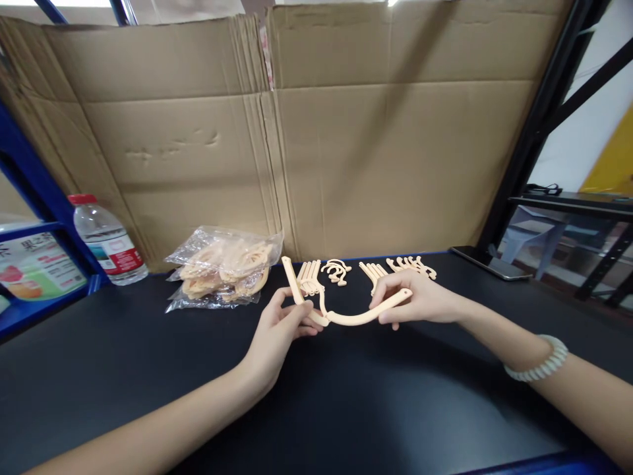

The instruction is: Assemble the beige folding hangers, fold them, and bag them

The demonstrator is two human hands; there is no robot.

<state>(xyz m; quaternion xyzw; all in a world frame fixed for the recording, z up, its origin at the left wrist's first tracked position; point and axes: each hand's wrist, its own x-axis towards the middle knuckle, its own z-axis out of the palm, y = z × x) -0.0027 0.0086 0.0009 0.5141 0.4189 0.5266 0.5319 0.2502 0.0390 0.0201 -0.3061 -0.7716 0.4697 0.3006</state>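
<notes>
My left hand [287, 320] pinches a pale beige curved plastic piece [293, 280] that slants up to the left. A second curved beige piece [356, 319], with a small hole near its far end, is gripped by my right hand [413, 297]. The two pieces meet end to end between my hands, at a point where a thin curved beige part [323, 302] also rises. Whether they are locked together I cannot tell. Behind my hands lie straight beige sticks [310, 274], small curved pieces [337, 270], more sticks [372, 274] and hooked pieces [411, 266].
Clear plastic bags of beige parts [225, 264] lie at the left on the black table [198, 369]. A water bottle [111, 244] with a red cap stands further left. A phone [489, 262] lies at the back right. Cardboard [405, 165] walls the back.
</notes>
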